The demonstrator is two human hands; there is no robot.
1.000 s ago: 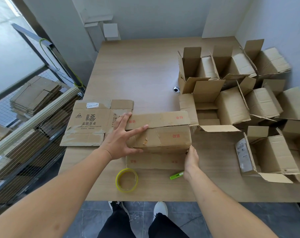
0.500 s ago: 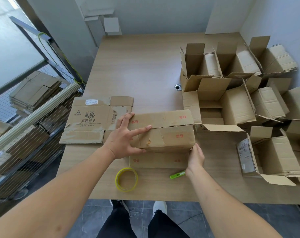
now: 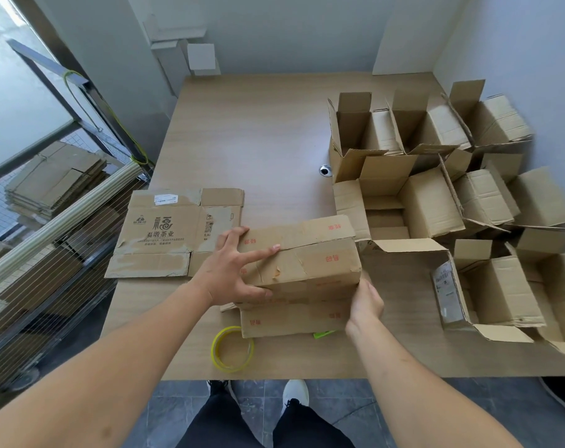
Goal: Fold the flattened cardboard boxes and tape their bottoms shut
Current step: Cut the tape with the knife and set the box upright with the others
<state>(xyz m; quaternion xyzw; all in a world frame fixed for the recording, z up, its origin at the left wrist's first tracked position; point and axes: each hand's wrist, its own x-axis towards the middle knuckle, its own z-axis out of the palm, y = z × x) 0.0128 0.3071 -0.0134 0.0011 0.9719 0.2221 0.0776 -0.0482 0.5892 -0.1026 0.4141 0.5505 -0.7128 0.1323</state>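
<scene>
Since the earlier frame, the right hand (image 3: 366, 302) has risen from the bench (image 3: 258, 130) to the right end of the brown cardboard box with red printing (image 3: 307, 263); its fingers curl against that end, though whether they clamp the cardboard cannot be told. Left hand (image 3: 232, 270) lies on the box's left end, grip apart: straight fingers spread over the top flaps, thumb pressed to the near face. Box stands near the bench's front edge, its near bottom flap (image 3: 290, 318) lying flat toward the person. Just in front lie a yellow-rimmed roll of clear tape (image 3: 232, 349) and a bright green cutter (image 3: 323, 334), partly hidden under the flap. Left of the box lies a flattened brown printed carton (image 3: 171, 234). Folded, open-topped cardboard boxes (image 3: 436, 189) crowd the bench's right side. Beyond the left edge, a wire cart (image 3: 48, 253) carries stacked flat cardboard (image 3: 55, 179).
</scene>
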